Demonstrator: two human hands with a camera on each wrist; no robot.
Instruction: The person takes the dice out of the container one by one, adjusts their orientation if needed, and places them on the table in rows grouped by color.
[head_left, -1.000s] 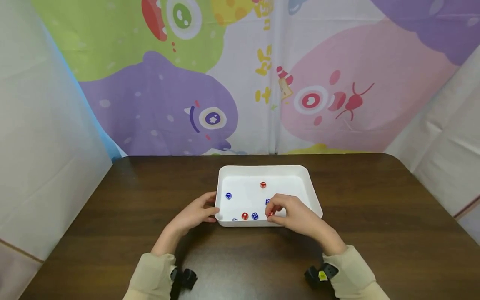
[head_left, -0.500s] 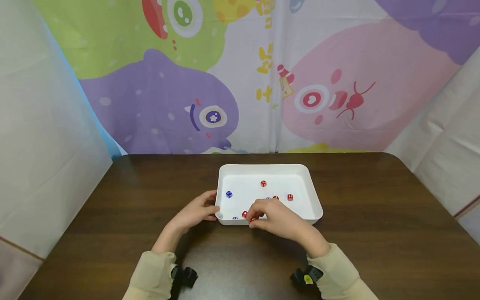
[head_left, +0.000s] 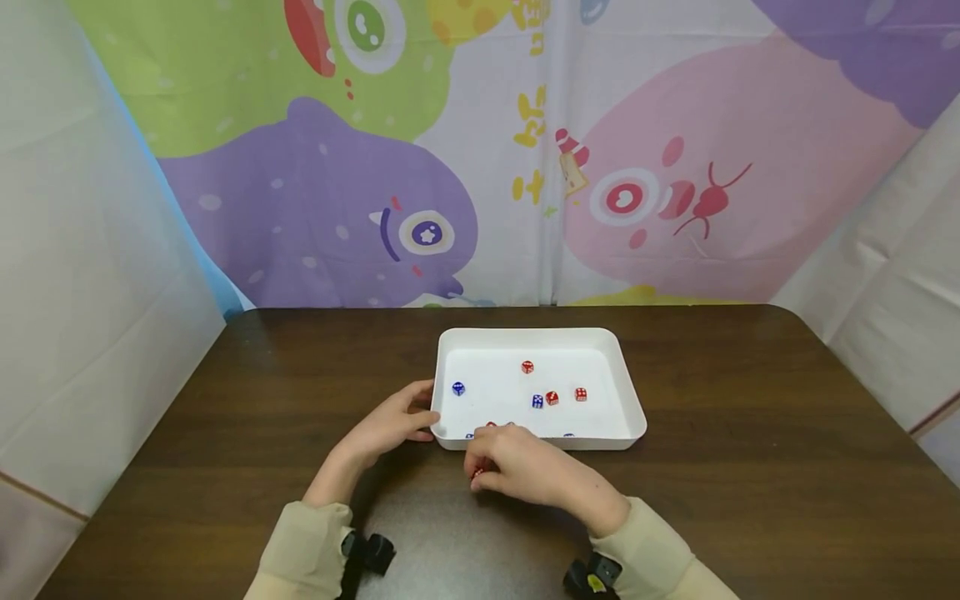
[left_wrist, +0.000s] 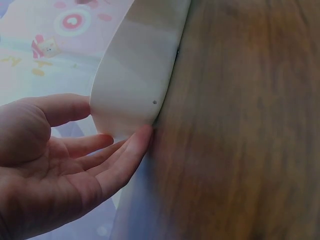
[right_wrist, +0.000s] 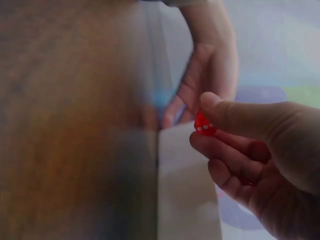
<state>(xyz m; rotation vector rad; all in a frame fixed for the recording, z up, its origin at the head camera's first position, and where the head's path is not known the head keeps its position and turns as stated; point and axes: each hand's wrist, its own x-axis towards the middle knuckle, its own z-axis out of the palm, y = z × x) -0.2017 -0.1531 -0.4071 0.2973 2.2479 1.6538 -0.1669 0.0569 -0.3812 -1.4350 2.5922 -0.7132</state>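
A white tray [head_left: 487,358] holds several red and blue dice. My left hand [head_left: 396,422] touches the tray's left end near the front corner; in the left wrist view its fingers [left_wrist: 127,162] lie fairly straight against the outer wall. Just in front of the tray's near wall, my right hand [head_left: 517,468] pinches a red die [right_wrist: 204,125] between thumb and fingertips. Inside the tray are a blue die [head_left: 458,388] at left, a red die [head_left: 527,367] farther back, and a blue die [head_left: 537,402] beside a red die [head_left: 552,398]. The near wall and right hand partly hide other dice.
The tray stands on a dark brown wooden table [head_left: 720,417]. Behind the table hangs a cartoon-printed curtain [head_left: 510,250], with pale cloth walls on both sides. Each wrist wears a black camera, such as the left wrist camera [head_left: 378,554].
My right hand has moved from inside the tray leftward and toward me, over the near wall, carrying the red die. The left hand and tray hold their places.
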